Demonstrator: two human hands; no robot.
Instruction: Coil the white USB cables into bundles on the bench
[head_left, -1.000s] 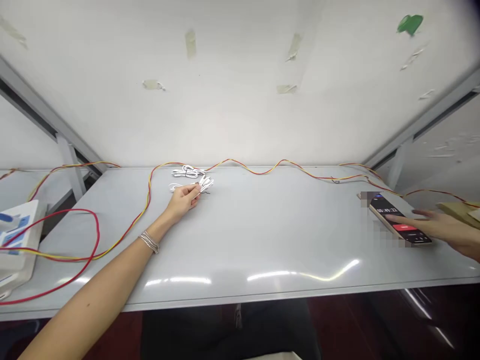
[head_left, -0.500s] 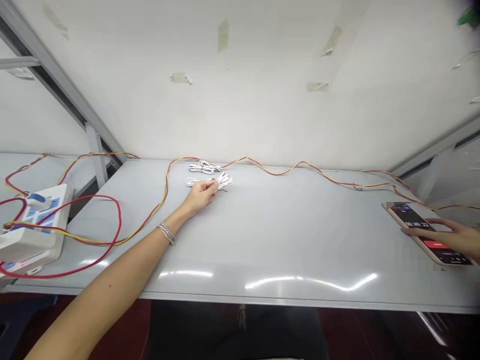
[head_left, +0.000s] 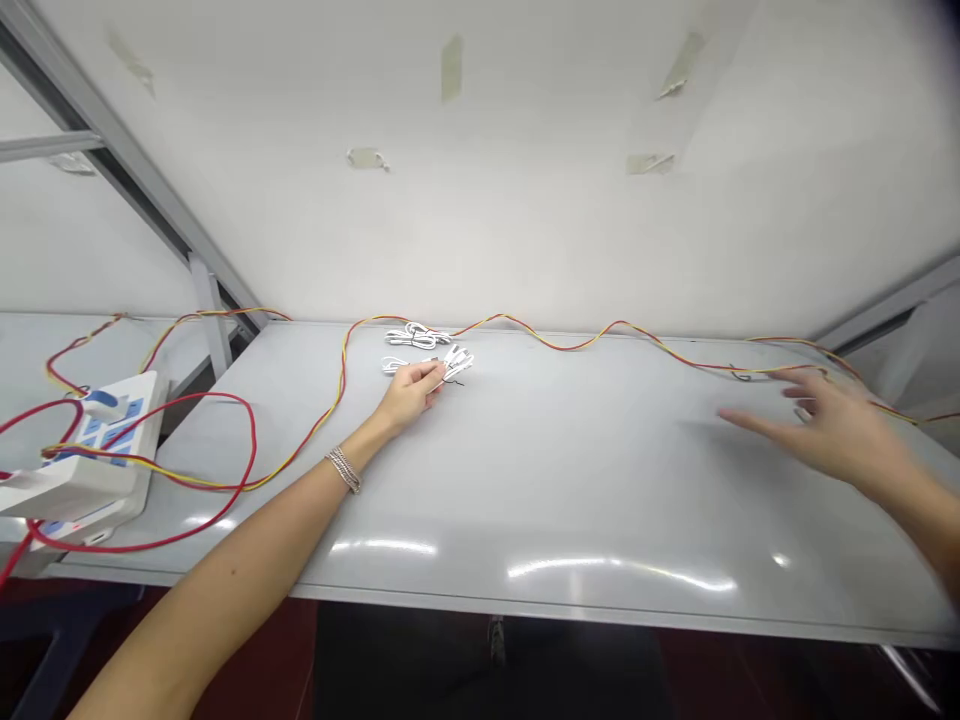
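My left hand [head_left: 412,390] is closed on a coiled white cable [head_left: 456,362], whose bundle shows past my fingertips near the back of the table. A dark tie end sticks out beside it. Just behind lies a second white cable bundle [head_left: 416,336], bound in the middle with a dark tie, partly over the red and yellow wire [head_left: 559,346]. At the right, my right hand [head_left: 821,425] hovers above the table with its fingers spread and nothing in them. It is slightly blurred by motion.
A white power strip [head_left: 139,480] with blue sockets and plugs stands at the left, with a red cable [head_left: 251,440] looping onto the grey table [head_left: 585,480]. A white wall [head_left: 525,230] with tape scraps rises behind. Metal frame posts [head_left: 161,190] flank both sides.
My right hand has let go of the phone, which is out of sight now, and has moved left and inward with open fingers. My left hand keeps its grip on the white cable.
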